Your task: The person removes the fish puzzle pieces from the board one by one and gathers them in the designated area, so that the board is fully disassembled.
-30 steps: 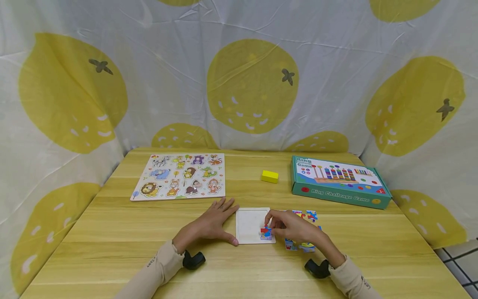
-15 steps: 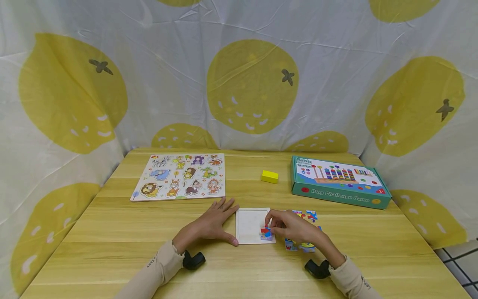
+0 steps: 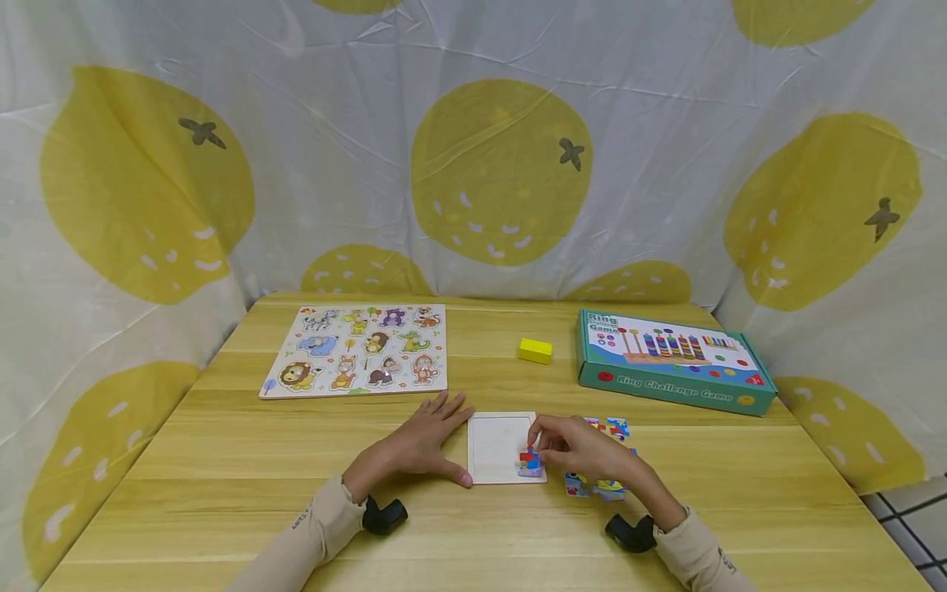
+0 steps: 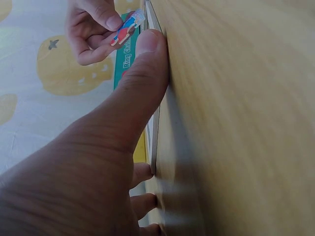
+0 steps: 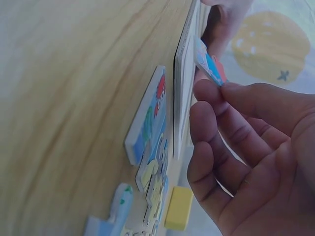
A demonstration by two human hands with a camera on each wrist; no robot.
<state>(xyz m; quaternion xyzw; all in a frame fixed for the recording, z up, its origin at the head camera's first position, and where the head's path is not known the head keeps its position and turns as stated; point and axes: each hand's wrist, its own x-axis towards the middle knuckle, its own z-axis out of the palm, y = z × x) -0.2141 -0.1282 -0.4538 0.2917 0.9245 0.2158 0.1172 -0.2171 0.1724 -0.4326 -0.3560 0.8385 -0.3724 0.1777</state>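
Note:
A colourful jigsaw piece (image 3: 528, 463) in red and blue is pinched between the thumb and index finger of my right hand (image 3: 580, 448). It hangs tilted over the lower right corner of a white puzzle tray (image 3: 491, 448) with a raised rim. In the right wrist view the piece (image 5: 209, 63) slants above the tray's edge (image 5: 183, 73). My left hand (image 3: 418, 440) lies spread at the tray's left side, its thumb and fingertips right at the rim. More jigsaw pieces (image 3: 610, 491) lie on the table, partly hidden under my right hand.
An animal peg puzzle board (image 3: 355, 349) lies at the back left. Behind the tray sits a yellow block (image 3: 535, 350). A green Ring Challenge Game box (image 3: 673, 362) stands at the back right of the wooden table (image 3: 473, 543). Lemon-print cloth hangs around it.
My right hand has shifted very slightly to the right with the jigsaw piece, still over the tray's corner. My left hand stays in place.

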